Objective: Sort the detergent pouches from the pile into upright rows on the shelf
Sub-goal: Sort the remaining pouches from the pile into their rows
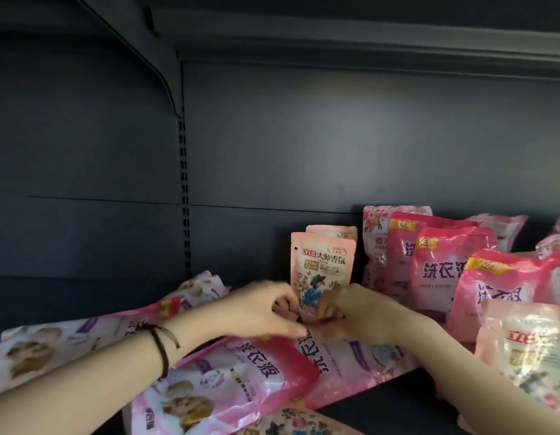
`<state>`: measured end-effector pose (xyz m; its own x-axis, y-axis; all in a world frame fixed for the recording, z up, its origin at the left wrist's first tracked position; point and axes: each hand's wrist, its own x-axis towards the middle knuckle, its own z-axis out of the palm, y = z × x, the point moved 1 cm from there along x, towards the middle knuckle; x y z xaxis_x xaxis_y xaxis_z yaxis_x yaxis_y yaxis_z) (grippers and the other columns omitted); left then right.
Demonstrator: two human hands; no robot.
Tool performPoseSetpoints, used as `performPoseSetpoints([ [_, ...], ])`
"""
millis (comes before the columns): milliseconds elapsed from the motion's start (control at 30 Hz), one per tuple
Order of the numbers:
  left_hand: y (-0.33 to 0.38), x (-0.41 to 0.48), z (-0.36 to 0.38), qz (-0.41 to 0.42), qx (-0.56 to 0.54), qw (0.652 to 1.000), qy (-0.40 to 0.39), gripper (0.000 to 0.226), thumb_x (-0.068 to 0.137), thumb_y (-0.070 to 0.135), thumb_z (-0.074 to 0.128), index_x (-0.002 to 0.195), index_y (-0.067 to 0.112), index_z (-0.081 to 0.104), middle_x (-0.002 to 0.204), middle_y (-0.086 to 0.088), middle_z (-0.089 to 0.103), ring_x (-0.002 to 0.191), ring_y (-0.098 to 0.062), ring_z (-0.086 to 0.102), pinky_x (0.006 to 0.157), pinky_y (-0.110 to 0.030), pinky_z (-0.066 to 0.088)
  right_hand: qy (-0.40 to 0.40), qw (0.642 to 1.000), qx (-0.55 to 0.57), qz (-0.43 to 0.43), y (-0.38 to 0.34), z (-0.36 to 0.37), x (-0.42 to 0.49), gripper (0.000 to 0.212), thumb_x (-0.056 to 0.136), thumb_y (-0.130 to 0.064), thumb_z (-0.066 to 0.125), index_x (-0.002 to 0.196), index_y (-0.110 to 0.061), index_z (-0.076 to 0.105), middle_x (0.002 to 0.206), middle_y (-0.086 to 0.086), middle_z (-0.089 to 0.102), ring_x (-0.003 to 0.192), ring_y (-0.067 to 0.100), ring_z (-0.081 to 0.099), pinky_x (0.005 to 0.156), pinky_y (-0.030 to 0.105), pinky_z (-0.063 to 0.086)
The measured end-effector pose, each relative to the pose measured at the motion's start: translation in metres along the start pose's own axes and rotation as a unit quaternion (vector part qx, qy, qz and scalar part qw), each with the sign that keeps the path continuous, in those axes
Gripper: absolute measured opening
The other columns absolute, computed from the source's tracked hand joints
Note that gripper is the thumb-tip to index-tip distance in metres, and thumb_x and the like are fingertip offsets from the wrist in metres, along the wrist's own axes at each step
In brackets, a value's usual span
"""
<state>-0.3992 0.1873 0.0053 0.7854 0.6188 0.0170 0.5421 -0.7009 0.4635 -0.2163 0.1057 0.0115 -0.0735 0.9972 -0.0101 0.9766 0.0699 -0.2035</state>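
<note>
A small pale-pink floral detergent pouch point(321, 265) stands upright on the dark shelf point(395, 390), with a second like it point(335, 231) right behind. My left hand point(266, 309) and my right hand point(354, 312) both pinch the bottom of the front pouch, fingers curled at its base. To the right, larger pink pouches point(442, 271) stand upright in rows. A pile of pink pouches point(228, 372) lies flat under and in front of my hands.
More flat pouches point(52, 346) spread to the left along the shelf. A pale pouch point(529, 350) stands at the near right. The dark back panel point(335, 152) and a slotted upright point(184, 189) rise behind; another shelf hangs overhead.
</note>
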Motion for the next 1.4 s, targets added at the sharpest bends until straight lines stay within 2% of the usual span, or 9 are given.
performPoseSetpoints([
  [100, 0.011, -0.035, 0.015, 0.021, 0.083, 0.989, -0.118, 0.082, 0.069, 0.078, 0.057, 0.138, 0.039, 0.036, 0.147, 0.011, 0.034, 0.126, -0.009, 0.039, 0.105, -0.032, 0.038, -0.037, 0.998, 0.020, -0.047, -0.007, 0.009, 0.004, 0.042, 0.081, -0.050, 0.068, 0.115, -0.025, 0.063, 0.112, -0.010, 0.061, 0.101, 0.005, 0.055, 0.090, 0.025, 0.047],
  [200, 0.016, -0.060, 0.030, 0.010, 0.137, 0.978, -0.160, 0.101, 0.065, 0.089, 0.044, 0.148, 0.041, 0.013, 0.159, 0.011, 0.011, 0.146, -0.017, 0.011, 0.117, -0.049, 0.018, -0.087, 0.996, 0.013, -0.036, -0.010, 0.014, 0.007, 0.057, 0.078, -0.053, 0.070, 0.128, -0.028, 0.055, 0.124, -0.010, 0.053, 0.111, 0.008, 0.048, 0.093, 0.022, 0.039],
  [333, 0.015, -0.075, 0.048, 0.022, 0.215, 0.960, -0.178, 0.104, 0.080, 0.069, 0.054, 0.151, 0.031, -0.013, 0.160, 0.000, -0.017, 0.146, -0.027, -0.019, 0.112, -0.063, -0.010, -0.089, 0.996, -0.002, -0.008, -0.005, 0.017, 0.009, 0.062, 0.079, -0.048, 0.072, 0.133, -0.026, 0.051, 0.131, -0.006, 0.051, 0.118, 0.014, 0.047, 0.102, 0.029, 0.039],
  [600, -0.029, -0.085, 0.038, -0.014, 0.255, 0.954, -0.154, 0.120, 0.069, 0.084, 0.049, 0.148, 0.028, -0.021, 0.157, 0.004, -0.026, 0.144, -0.021, -0.023, 0.112, -0.062, -0.012, -0.072, 0.997, 0.021, 0.027, -0.001, 0.024, 0.008, 0.066, 0.077, -0.049, 0.073, 0.135, -0.030, 0.048, 0.133, -0.009, 0.050, 0.120, 0.013, 0.047, 0.104, 0.031, 0.038],
  [733, -0.073, -0.093, 0.022, -0.029, 0.252, 0.957, -0.144, 0.121, 0.061, 0.091, 0.044, 0.148, 0.035, -0.018, 0.156, 0.012, -0.023, 0.142, -0.011, -0.022, 0.108, -0.046, -0.022, -0.083, 0.995, 0.043, 0.031, -0.004, 0.023, 0.011, 0.064, 0.078, -0.050, 0.072, 0.135, -0.032, 0.049, 0.134, -0.011, 0.050, 0.121, 0.010, 0.046, 0.105, 0.030, 0.038],
  [900, -0.116, -0.100, -0.007, -0.058, 0.220, 0.961, -0.156, 0.128, 0.045, 0.097, 0.043, 0.147, 0.045, -0.014, 0.156, 0.016, -0.022, 0.133, -0.001, -0.026, 0.112, -0.041, -0.022, -0.087, 0.995, -0.039, 0.024, -0.019, 0.031, 0.026, 0.048, 0.094, -0.048, 0.050, 0.139, -0.032, 0.045, 0.141, -0.007, 0.048, 0.129, 0.017, 0.043, 0.108, 0.037, 0.033],
  [1067, -0.126, -0.106, -0.024, -0.089, 0.173, 0.963, -0.187, 0.120, 0.051, 0.088, 0.058, 0.144, 0.054, -0.010, 0.157, 0.020, -0.018, 0.140, -0.008, -0.026, 0.112, -0.042, -0.019, -0.067, 0.997, -0.023, 0.037, -0.030, 0.032, 0.035, 0.038, 0.097, -0.039, 0.049, 0.133, -0.028, 0.052, 0.132, -0.003, 0.057, 0.122, 0.017, 0.050, 0.108, 0.041, 0.035],
  [1267, -0.104, -0.103, -0.035, -0.069, 0.036, 0.974, -0.211, 0.113, 0.052, 0.079, 0.067, 0.137, 0.064, -0.005, 0.151, 0.031, -0.012, 0.141, 0.003, -0.006, 0.119, -0.030, 0.006, -0.061, 0.997, 0.036, 0.031, -0.033, 0.030, 0.042, 0.032, 0.096, -0.027, 0.055, 0.123, -0.012, 0.064, 0.123, 0.004, 0.065, 0.113, 0.018, 0.058, 0.102, 0.033, 0.043],
  [1400, -0.071, -0.088, -0.027, -0.056, -0.080, 0.988, -0.115, 0.100, 0.061, 0.085, 0.050, 0.148, 0.045, 0.020, 0.153, 0.026, 0.018, 0.137, 0.005, 0.020, 0.109, -0.017, 0.022, -0.026, 0.993, 0.106, 0.051, -0.028, 0.024, 0.041, 0.022, 0.093, -0.022, 0.060, 0.095, -0.003, 0.071, 0.090, 0.004, 0.068, 0.081, 0.013, 0.061, 0.075, 0.020, 0.049],
])
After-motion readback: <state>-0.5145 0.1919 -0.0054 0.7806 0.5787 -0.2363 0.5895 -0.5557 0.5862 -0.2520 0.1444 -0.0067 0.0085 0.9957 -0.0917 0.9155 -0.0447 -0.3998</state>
